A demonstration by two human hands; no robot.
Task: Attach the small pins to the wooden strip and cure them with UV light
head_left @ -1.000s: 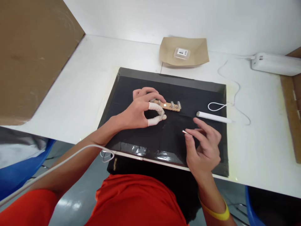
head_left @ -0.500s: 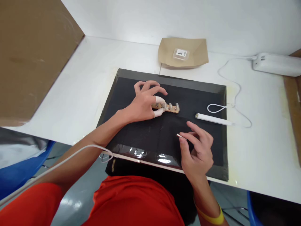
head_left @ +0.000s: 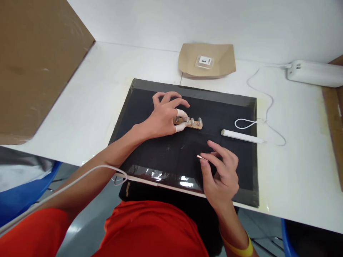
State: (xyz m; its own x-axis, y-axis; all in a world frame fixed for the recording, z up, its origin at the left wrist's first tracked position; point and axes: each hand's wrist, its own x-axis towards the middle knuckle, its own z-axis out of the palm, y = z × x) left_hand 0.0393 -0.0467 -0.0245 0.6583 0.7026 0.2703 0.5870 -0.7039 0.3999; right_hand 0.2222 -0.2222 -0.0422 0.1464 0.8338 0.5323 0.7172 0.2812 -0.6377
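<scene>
My left hand [head_left: 167, 116] is pinched on a narrow tan strip [head_left: 197, 126] that carries several translucent, rounded pieces. White finger cots cover its thumb and index finger, and the other fingers are raised and curled. The left part of the strip is mostly hidden by the hand. Lower right, my right hand [head_left: 222, 175] pinches a short, thin, whitish strip [head_left: 199, 157] with a reddish edge between bare thumb and index finger. This strip hangs above the black mat, apart from the tan one. What exactly it is cannot be made out.
A black mat [head_left: 160, 157] is taped to the white table [head_left: 292, 171]. On its right lies a white pen-like rod [head_left: 241, 136], by a looped white cord [head_left: 242, 127]. Behind stand a cardboard tray [head_left: 225, 64] holding a clear small box [head_left: 204, 62], and a white power unit [head_left: 316, 73].
My right hand has moved slightly left with the thin strip still pinched. My left hand keeps its grip on the tan strip. The whole view has shifted a little.
</scene>
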